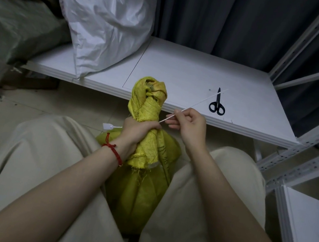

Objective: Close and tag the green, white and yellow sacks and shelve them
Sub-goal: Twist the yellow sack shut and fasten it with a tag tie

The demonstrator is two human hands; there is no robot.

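Note:
A yellow woven sack [139, 191] stands on the floor between my knees, its top twisted into a bunched neck [148, 98]. My left hand [136, 131] grips that neck. A white zip tie [196, 103] runs around the neck; its tag end [107, 126] sticks out to the left of my left hand. My right hand [189, 124] pinches the tie's long tail, which stretches up to the right. A white sack [108, 16] and a green sack [17, 21] lie on the white shelf [193, 74] at the back left.
Black scissors [217, 104] lie on the shelf near its front edge, right of the yellow sack. White metal shelving uprights [308, 148] stand at the right, with another shelf board [310, 228] lower right. A dark curtain hangs behind.

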